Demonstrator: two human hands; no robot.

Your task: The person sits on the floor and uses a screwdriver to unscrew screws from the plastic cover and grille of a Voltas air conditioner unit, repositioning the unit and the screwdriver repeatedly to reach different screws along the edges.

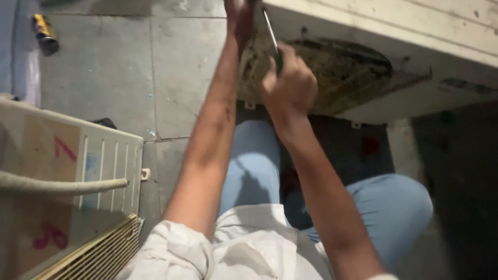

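Observation:
My right hand is closed around the dark green handle of a screwdriver, whose metal shaft points up toward the top edge of the view. My left hand reaches further up and is cut off by the frame's top edge; its fingers are hidden. Both hands are over a dirty white appliance casing with a round, rusty, grimy opening. My knees in light blue trousers sit below the casing.
A white air-conditioner unit with slatted grilles and red marks stands at the left, with a pale hose lying across it. A yellow and black object lies on the grey tiled floor at the top left.

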